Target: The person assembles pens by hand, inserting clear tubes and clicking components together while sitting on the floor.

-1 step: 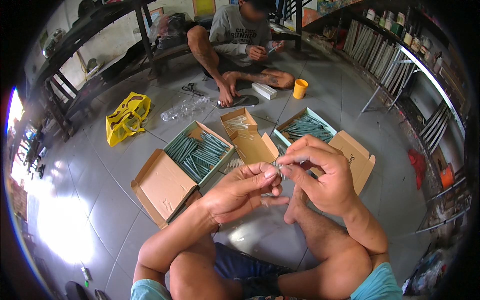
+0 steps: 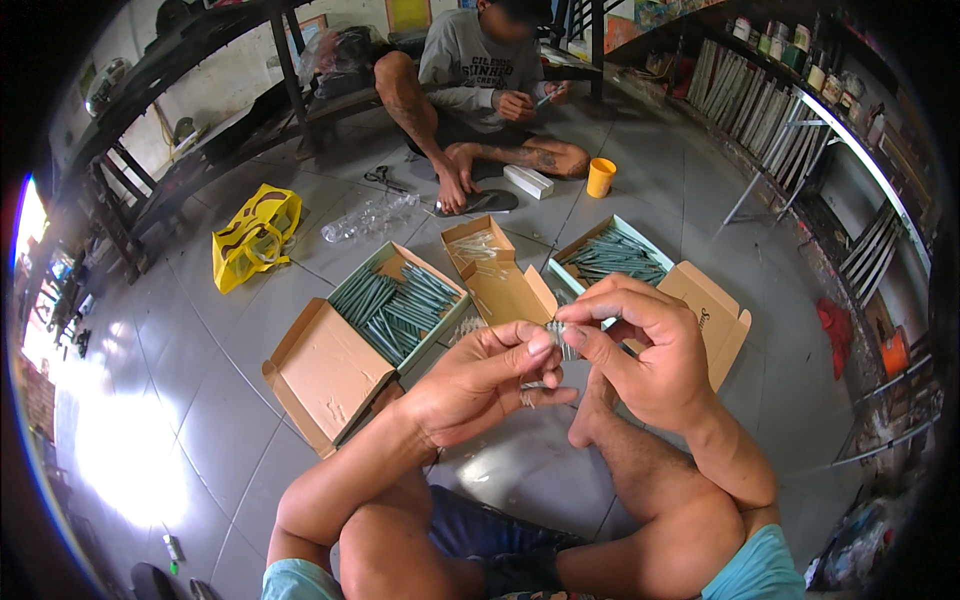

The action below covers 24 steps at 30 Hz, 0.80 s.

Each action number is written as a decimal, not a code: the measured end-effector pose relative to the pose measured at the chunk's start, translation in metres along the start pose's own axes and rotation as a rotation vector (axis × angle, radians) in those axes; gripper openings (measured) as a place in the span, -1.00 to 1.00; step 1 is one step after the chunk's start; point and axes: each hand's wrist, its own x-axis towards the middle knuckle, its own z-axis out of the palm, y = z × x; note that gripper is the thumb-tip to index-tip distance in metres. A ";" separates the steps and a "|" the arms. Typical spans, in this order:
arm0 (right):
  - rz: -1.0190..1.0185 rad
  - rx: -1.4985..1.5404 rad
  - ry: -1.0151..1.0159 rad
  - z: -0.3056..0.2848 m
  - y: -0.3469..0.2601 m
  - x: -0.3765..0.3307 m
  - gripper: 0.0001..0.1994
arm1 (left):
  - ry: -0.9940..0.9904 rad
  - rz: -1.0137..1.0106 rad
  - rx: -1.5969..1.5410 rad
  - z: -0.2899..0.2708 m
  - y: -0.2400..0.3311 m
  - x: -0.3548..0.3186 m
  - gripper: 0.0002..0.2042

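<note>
A: What are the two hands doing?

B: They meet over the person's crossed legs. The left hand [image 2: 475, 385] and the right hand [image 2: 645, 350] both pinch one small ribbed silvery piece [image 2: 560, 335] between thumb and fingertips, so each is closed on it, fingertips almost touching across it.

A: Can you tell what the piece is?

B: Not really (too small and half covered by the fingers). It sits just above the bare foot [image 2: 590, 415], in front of the open boxes.

A: Which boxes?

B: Three cardboard ones on the grey tiled floor [image 2: 200, 400]. The left box [image 2: 400, 305] is packed with thin grey-green sticks, its brown lid [image 2: 325, 375] folded out toward the person. The middle box [image 2: 480, 250] is smaller and holds what look like clear pieces. The right box [image 2: 615, 255] also holds grey-green sticks and lies just beyond the right hand, its lid [image 2: 715, 310] open to the right.

A: Anything else nearby?

B: A yellow bag [image 2: 255, 240] lies well to the left, scissors [image 2: 385, 180] and crumpled clear plastic [image 2: 370, 215] farther back. Another person [image 2: 480, 80] sits across the floor, hands together on something small, with an orange cup [image 2: 600, 177] and a white oblong box [image 2: 527, 181] beside their feet
</note>
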 end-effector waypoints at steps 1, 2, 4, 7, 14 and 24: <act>0.057 0.035 -0.027 -0.001 -0.001 -0.001 -0.90 | 0.010 0.047 0.018 -0.001 0.000 0.001 -0.78; 0.113 0.070 -0.054 -0.003 -0.002 -0.002 -0.90 | 0.042 0.090 0.036 0.000 0.000 0.001 -0.81; 0.196 0.132 -0.086 -0.004 -0.004 -0.004 -0.88 | 0.104 0.174 0.073 0.005 0.000 0.002 -0.85; 0.238 0.210 -0.092 -0.004 -0.005 -0.005 -0.85 | 0.162 0.227 0.095 0.006 -0.001 0.003 -0.86; 0.325 0.241 -0.115 -0.004 0.000 -0.005 -0.83 | 0.275 0.359 0.282 0.012 0.000 0.003 -0.83; 0.274 0.268 -0.106 -0.002 0.003 -0.005 -0.83 | 0.278 0.417 0.420 0.018 0.003 0.000 -0.82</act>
